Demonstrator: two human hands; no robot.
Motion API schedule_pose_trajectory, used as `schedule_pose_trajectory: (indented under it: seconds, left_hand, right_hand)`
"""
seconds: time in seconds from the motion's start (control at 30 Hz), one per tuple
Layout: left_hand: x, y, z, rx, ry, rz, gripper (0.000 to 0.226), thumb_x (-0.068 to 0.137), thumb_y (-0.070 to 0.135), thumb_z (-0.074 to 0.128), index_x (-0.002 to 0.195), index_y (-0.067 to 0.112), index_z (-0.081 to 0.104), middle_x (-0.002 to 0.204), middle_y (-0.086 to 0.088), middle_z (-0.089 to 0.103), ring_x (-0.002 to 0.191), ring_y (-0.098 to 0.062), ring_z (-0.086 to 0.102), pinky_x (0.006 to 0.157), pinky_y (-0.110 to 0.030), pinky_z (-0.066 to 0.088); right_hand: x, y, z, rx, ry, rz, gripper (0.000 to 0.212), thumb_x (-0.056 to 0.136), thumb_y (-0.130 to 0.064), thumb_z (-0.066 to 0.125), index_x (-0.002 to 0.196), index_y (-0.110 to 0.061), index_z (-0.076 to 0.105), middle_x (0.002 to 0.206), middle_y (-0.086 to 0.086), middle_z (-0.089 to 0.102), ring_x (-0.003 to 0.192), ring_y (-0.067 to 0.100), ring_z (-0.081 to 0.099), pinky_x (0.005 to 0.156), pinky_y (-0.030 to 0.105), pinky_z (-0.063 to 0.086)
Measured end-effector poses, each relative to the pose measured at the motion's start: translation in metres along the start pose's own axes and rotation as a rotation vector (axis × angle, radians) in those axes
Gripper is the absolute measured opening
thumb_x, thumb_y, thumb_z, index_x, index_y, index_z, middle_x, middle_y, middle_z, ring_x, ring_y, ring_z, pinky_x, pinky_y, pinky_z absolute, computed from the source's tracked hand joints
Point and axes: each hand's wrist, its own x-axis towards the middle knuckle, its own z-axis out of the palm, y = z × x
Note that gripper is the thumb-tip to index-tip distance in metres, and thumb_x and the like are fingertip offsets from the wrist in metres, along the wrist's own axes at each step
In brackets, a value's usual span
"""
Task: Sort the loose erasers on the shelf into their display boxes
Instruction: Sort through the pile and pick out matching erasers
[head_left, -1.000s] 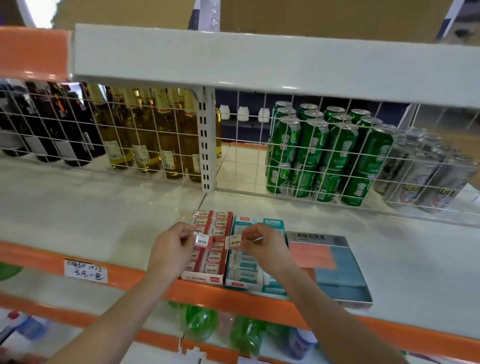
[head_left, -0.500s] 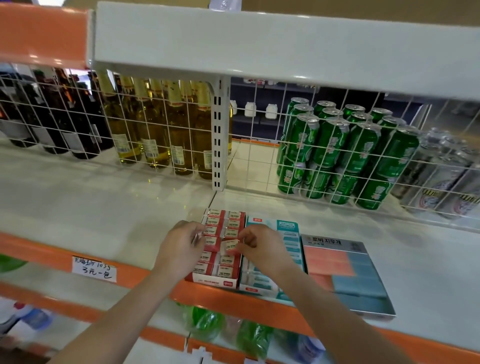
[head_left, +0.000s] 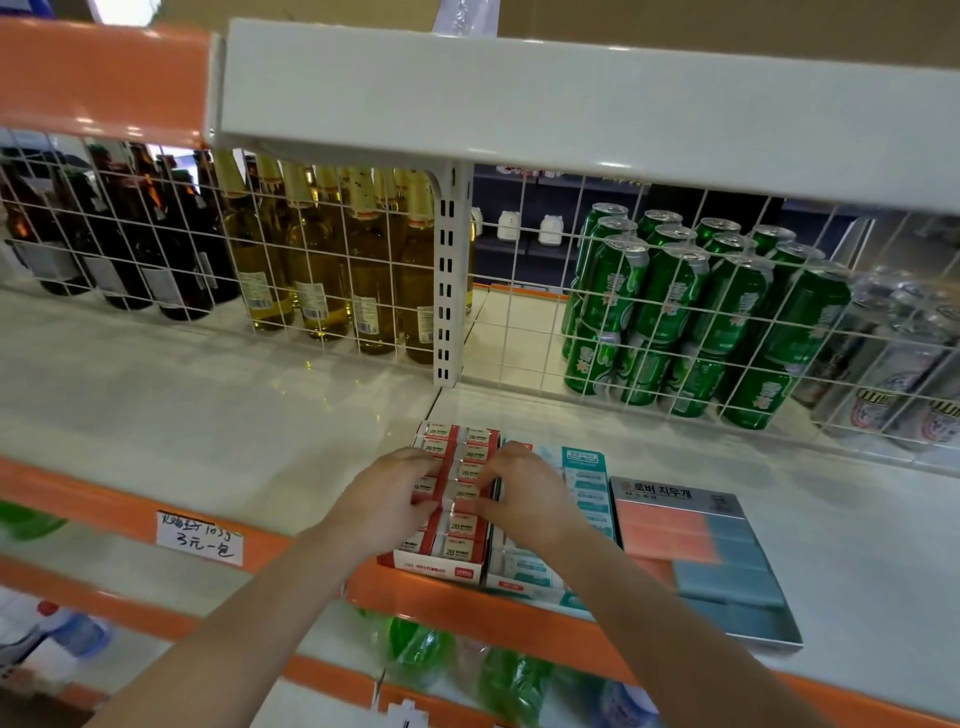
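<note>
Red-and-white wrapped erasers (head_left: 470, 470) fill the red cardboard display box (head_left: 434, 564) under both hands, left hand (head_left: 382, 501) and right hand (head_left: 522, 491) each pressing curled fingertips onto the rows.

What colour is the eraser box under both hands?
Red and white eraser box, clearest in the head view.

Both hands' fingertips (head_left: 470, 488) hidden — perhaps gripping erasers.
</note>
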Motion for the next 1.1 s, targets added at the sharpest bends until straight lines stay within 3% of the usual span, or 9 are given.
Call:
schedule_pose_trajectory:
  seconds: [0.2,0.5,0.73,0.93,1.1]
  left_hand:
    - [0.008,-0.003,-0.006,0.071,-0.030,-0.010,0.052,0.088,0.029,0.059,0.136,0.019,0.044,0.133,0.003,0.049,0.121,-0.012,0.046,0.099,-0.021,0.035]
    - [0.009,0.022,-0.008,-0.086,0.021,0.013,0.038,0.091,0.026,0.056,0.129,0.024,0.053,0.129,0.006,0.053,0.113,-0.008,0.051,0.092,-0.017,0.037]
    - [0.028,0.086,0.007,-0.216,-0.037,0.103,0.026,0.091,0.019,0.055,0.116,0.018,0.062,0.118,0.002,0.060,0.099,-0.007,0.054,0.082,-0.019,0.041]
    - [0.043,0.165,0.042,-0.266,-0.152,0.200,0.029,0.092,0.018,0.054,0.120,0.017,0.059,0.114,0.001,0.061,0.102,-0.009,0.057,0.084,-0.018,0.043]
    - [0.050,0.231,0.074,-0.238,-0.221,0.284,0.024,0.091,0.018,0.056,0.113,0.015,0.064,0.109,0.000,0.065,0.099,-0.014,0.060,0.084,-0.022,0.045]
  right_hand:
    - [0.004,-0.001,0.003,0.003,0.010,0.009,0.018,0.082,-0.025,0.068,0.096,-0.015,0.065,0.106,-0.002,0.054,0.096,0.013,0.054,0.082,0.021,0.044]
    - [-0.014,0.031,-0.023,0.091,0.027,0.088,0.026,0.091,-0.017,0.053,0.117,-0.016,0.059,0.120,0.000,0.054,0.109,0.014,0.053,0.088,0.021,0.040]
    - [-0.055,0.093,-0.068,0.037,0.118,0.232,0.025,0.089,-0.015,0.052,0.113,-0.015,0.061,0.111,0.003,0.059,0.103,0.018,0.055,0.076,0.019,0.036]
    - [-0.106,0.152,-0.104,0.025,0.168,0.379,0.023,0.088,-0.010,0.052,0.108,-0.012,0.063,0.107,0.008,0.062,0.096,0.023,0.058,0.074,0.022,0.040]
    - [-0.155,0.198,-0.128,0.035,0.201,0.469,0.024,0.089,-0.013,0.053,0.111,-0.013,0.062,0.102,0.005,0.059,0.086,0.014,0.051,0.073,0.019,0.037]
